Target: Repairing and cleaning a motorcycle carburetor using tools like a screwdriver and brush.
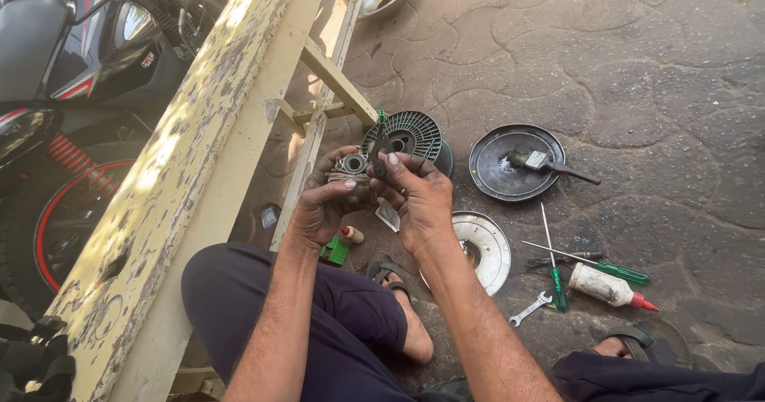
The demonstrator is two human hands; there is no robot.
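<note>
my arms are bare from the elbow down to the wrist, no sleeves, no watch, no rings on either my left hand (323, 203) or my right hand (418, 199). the fingers are smudged with dark grease, and the nails look pale against it. i wear dark navy trousers (319, 314), loose and creased at the knee. on my feet are dark open sandals (386, 270) with a strap across the toes, the second sandal (637, 340) showing at the right.
</note>
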